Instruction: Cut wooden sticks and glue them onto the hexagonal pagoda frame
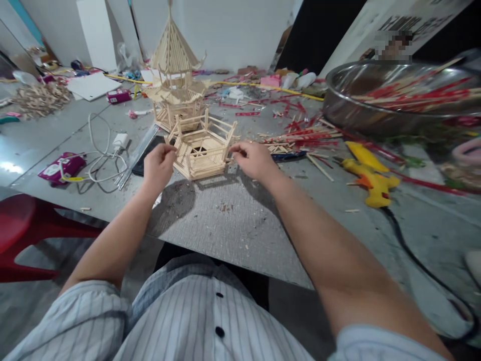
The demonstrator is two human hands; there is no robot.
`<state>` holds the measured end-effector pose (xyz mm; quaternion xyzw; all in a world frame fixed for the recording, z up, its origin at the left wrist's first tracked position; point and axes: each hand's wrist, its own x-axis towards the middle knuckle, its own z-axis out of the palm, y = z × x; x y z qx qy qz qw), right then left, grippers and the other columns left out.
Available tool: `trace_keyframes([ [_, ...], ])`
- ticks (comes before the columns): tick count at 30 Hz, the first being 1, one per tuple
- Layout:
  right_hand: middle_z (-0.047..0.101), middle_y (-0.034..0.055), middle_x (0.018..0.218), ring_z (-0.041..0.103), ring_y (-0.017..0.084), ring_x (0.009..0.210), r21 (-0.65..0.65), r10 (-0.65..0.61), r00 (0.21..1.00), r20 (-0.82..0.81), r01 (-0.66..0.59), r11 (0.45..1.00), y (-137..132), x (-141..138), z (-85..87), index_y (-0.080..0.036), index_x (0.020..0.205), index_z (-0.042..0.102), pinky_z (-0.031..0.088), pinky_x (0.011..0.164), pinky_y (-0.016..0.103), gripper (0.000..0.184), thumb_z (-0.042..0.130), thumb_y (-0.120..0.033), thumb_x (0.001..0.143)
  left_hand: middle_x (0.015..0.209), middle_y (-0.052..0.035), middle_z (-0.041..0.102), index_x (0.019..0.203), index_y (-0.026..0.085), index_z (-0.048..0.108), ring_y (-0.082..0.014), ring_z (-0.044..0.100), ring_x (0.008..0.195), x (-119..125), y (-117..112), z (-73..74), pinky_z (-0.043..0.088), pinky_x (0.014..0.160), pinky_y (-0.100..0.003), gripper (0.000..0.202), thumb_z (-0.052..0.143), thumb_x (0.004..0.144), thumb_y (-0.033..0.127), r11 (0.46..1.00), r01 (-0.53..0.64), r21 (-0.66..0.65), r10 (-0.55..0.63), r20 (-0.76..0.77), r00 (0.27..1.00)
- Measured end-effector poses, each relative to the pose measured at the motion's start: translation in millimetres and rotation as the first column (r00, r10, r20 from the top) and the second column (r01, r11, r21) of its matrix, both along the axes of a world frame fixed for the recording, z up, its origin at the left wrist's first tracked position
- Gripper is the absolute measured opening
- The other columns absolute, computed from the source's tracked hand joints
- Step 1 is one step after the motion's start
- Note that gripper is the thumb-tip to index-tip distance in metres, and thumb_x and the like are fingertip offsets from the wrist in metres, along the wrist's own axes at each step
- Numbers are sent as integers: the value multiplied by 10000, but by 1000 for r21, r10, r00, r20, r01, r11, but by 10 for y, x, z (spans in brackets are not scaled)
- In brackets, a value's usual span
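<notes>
While we are looking down through the head view, a six-sided stick frame (206,163) is sitting on the grey table (225,225), between our two hands and just in front of a taller stick tower (175,52) with a pointed roof. Our left hand (160,165) is resting at the frame's left edge, its fingers curled in and the thumb close to the forefinger. Our right hand (257,160) is resting at the right corner, thumb and forefinger almost together. We are not seeing the fingertips clearly enough to tell whether either hand is gripping the frame, pinching a separate stick or only touching. We are judging this to be a step of steadying or adjusting the frame by its sides; the next move is probably calling for a light, even touch, since the thin rails are looking easy to knock loose. To the right, a yellow glue gun (372,183) is lying well apart from the hands, and loose sticks (308,134) are lying behind the right hand. On the left, a white cable (99,165) is lying beside a purple packet (63,169).
</notes>
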<state>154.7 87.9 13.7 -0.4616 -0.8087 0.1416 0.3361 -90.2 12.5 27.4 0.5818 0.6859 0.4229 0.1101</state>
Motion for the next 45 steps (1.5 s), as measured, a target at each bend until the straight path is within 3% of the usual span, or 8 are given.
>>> trace_keyframes([
  [6,748,91,1036,697,241,981,-66,45,991,130,-37,997,-65,-38,43,-173,989,762,507,928,395,392,481,-41,749,724,-11,633,833,174,654,-156,584,757,-9,-75,-35,437,653,-287,208,498,703,128,914,262,-310,-332,-204,921],
  [11,741,94,1069,690,250,1022,-100,90,978,188,-72,992,-95,-42,87,-181,1034,762,503,924,380,431,468,-44,750,834,-37,651,810,164,624,-128,554,683,-20,-51,-12,430,643,-257,107,576,728,214,858,365,-361,-462,-236,855],
  [14,750,84,1033,701,237,964,-92,102,978,184,-86,992,-93,-36,90,-195,1017,766,511,888,364,442,465,-37,735,759,-25,622,732,168,591,-123,530,654,-37,-3,-74,402,615,-240,119,622,753,280,870,364,-333,-450,-233,862],
  [19,764,70,940,704,216,872,-130,115,981,158,-95,987,-116,-32,115,-192,918,777,516,809,335,378,487,-47,725,821,-42,607,773,146,631,-114,520,654,-88,50,-150,412,622,-239,67,623,723,190,858,417,-299,-487,-222,844],
  [27,765,35,842,697,181,824,-249,248,944,218,-192,949,-225,-23,319,-212,806,781,502,771,299,342,505,-39,703,790,-20,580,747,150,602,-98,510,645,-125,-2,-20,416,632,-217,74,562,693,117,828,483,-284,-547,-228,805],
  [37,725,-11,744,634,139,690,-262,346,919,189,-293,920,-305,-57,289,-191,805,748,463,648,248,260,511,-127,718,758,-30,596,736,142,621,-126,509,651,-198,112,-98,395,643,-240,57,581,697,152,921,295,-255,-376,-378,846],
  [42,728,24,783,619,143,681,-282,301,940,160,-249,926,-318,-61,307,-174,809,752,438,648,260,231,535,-191,732,839,-32,636,884,136,660,-135,566,720,-268,103,-58,431,676,-238,276,533,643,94,879,377,-292,-452,-255,855],
  [45,694,40,697,560,125,588,-253,180,979,94,-151,956,-319,-62,311,-148,780,744,405,605,267,225,531,-184,719,888,-38,660,969,137,675,-132,569,748,-304,98,-37,443,698,-244,313,542,686,142,884,428,-187,-444,-57,894],
])
